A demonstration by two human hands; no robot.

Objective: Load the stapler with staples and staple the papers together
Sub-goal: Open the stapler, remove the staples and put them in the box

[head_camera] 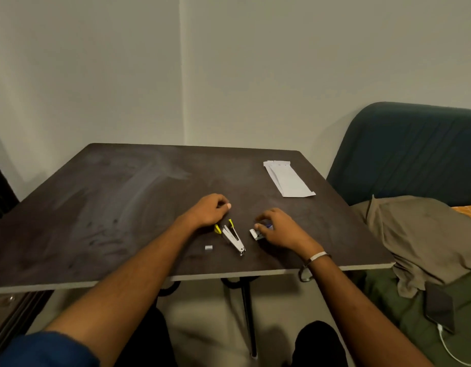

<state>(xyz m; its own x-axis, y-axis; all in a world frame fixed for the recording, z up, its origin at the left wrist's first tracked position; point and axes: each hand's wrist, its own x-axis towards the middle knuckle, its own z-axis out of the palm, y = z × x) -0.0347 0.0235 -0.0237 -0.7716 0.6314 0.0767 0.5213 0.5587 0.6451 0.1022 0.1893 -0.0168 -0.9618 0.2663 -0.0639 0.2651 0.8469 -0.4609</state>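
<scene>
Staple box [258, 233] largely hidden beneath right hand [278, 230]; label too small to read. Left hand [209, 210] fingertips curled under, contents indeterminate. Sofa [404, 149] cut off by right edge.

An opened yellow-handled metal stapler [233, 236] is found on the dark rectangular wooden counter [109, 207], just on the near side of the left grip [211, 211] and to the left of the right grip [278, 229]. A small white cardboard staple box [256, 233] is placed under the right grip's fingers. A short silver strip of staples [208, 247] is set nearer than the left grip, left of the stapler. Folded white paper sheets [288, 178] are laid well beyond the right grip, towards the counter's far right corner.
</scene>
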